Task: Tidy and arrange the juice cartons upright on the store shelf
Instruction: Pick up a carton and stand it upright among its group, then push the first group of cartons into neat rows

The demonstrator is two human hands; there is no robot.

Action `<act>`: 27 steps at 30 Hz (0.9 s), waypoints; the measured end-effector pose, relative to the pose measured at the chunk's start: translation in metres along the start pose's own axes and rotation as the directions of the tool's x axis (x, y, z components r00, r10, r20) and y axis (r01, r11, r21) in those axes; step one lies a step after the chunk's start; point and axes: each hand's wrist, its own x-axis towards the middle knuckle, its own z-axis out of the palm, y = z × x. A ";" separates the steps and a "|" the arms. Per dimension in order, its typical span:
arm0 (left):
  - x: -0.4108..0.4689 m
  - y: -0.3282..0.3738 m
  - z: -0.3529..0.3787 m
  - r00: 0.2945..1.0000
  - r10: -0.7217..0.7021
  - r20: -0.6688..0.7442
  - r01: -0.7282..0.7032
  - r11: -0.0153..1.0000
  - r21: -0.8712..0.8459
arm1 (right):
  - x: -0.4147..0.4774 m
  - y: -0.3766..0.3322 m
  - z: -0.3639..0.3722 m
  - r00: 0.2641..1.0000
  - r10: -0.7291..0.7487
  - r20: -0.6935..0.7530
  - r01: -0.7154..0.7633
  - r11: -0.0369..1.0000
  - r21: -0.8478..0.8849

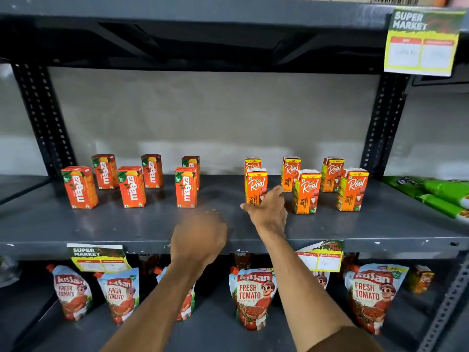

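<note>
Right hand (269, 208) grips front Real carton (255, 185), upright mid-shelf (101, 224); left hand (200, 235) blurred, loosely curled, empty.

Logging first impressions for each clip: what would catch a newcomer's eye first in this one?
Two bare arms reach onto the grey shelf; the right hand touches the front-left Real litchi carton, while the left hand hovers, blurred, over the front edge. Red Maaza cartons stand upright on the left, orange Real cartons on the right. Kissan ketchup pouches line the shelf below.
</note>
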 end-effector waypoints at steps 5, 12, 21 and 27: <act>-0.001 0.001 -0.002 0.999 -0.021 0.029 0.022 0.999 -0.034 | -0.021 -0.006 -0.001 0.982 -0.126 -0.144 0.114 0.990 -0.085; 0.000 -0.034 -0.023 0.998 -0.060 0.001 0.052 0.869 -0.492 | -0.068 -0.041 0.026 0.907 -0.363 -0.214 0.389 0.916 0.096; 0.028 -0.139 -0.046 0.917 -0.332 -0.223 0.186 0.848 -0.496 | -0.070 -0.097 0.094 0.961 -0.260 -0.090 0.274 0.934 0.228; 0.054 -0.173 -0.030 0.817 -0.575 0.036 0.542 0.746 -0.387 | -0.048 -0.102 0.132 0.997 0.068 0.043 -0.076 0.977 0.199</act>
